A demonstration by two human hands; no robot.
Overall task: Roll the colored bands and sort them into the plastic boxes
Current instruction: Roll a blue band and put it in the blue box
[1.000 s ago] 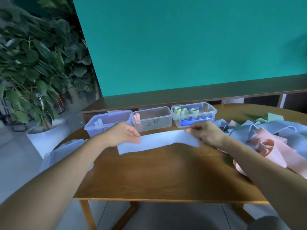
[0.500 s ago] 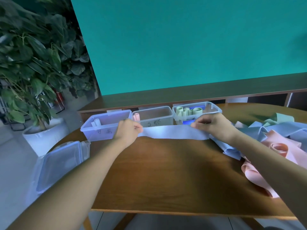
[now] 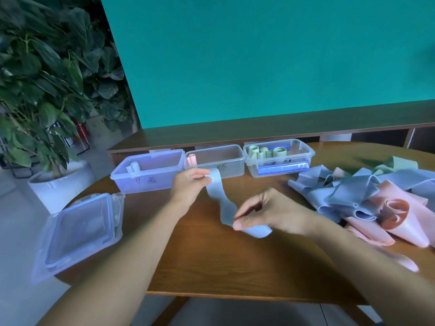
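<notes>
We count three plastic boxes along the table (image 3: 211, 267): the left box (image 3: 147, 171) holds one pale roll, the middle box (image 3: 226, 161) one pink roll, the right box (image 3: 279, 158) several green. Our left hand (image 3: 188, 184) and right hand (image 3: 266, 212) each pinch the blue band (image 3: 222, 203), flat and stretched a second ago, now lifted and sagging between them.
</notes>
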